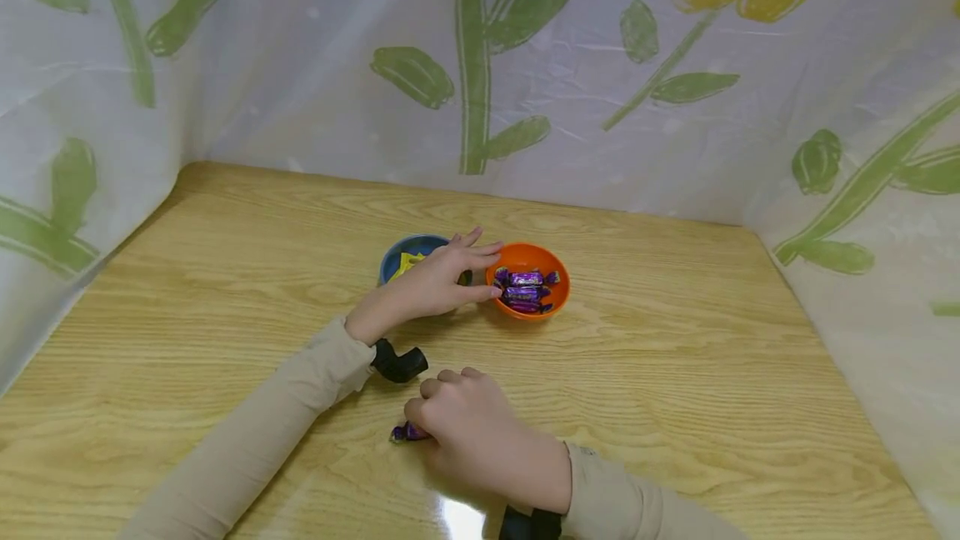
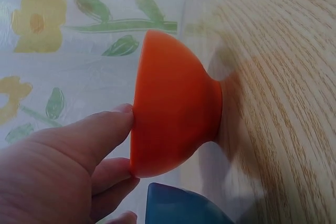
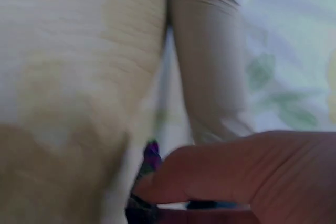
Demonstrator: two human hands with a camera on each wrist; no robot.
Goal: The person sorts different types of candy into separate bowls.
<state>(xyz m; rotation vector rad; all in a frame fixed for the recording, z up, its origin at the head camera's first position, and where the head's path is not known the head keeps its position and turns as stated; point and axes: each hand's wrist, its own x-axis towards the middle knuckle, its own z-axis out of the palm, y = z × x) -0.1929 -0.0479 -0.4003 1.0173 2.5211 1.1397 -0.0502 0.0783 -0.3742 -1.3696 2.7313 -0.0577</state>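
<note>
My left hand [image 1: 438,277] reaches over the blue bowl [image 1: 390,261], its fingers spread toward the orange bowl [image 1: 566,286]. In the left wrist view, the thumb and fingertips are right at the rim of the orange bowl [image 2: 173,108], with part of the blue bowl [image 2: 178,205] beside it. Several purple-wrapped candies [image 1: 525,293] lie inside the orange bowl. Nearer the front, my right hand [image 1: 480,432] pinches another purple-wrapped candy [image 1: 408,432] low over the table. One twisted end of that candy [image 3: 151,153] sticks out past the thumb in the right wrist view.
Yellow-wrapped pieces [image 1: 408,262] lie in the blue bowl, partly hidden by the left hand. Both bowls stand on a wood-grain table [image 1: 675,340]. A white curtain with painted flowers [image 1: 337,132] encloses its back and sides. Black wrist gear [image 1: 401,365] hangs beneath the left wrist.
</note>
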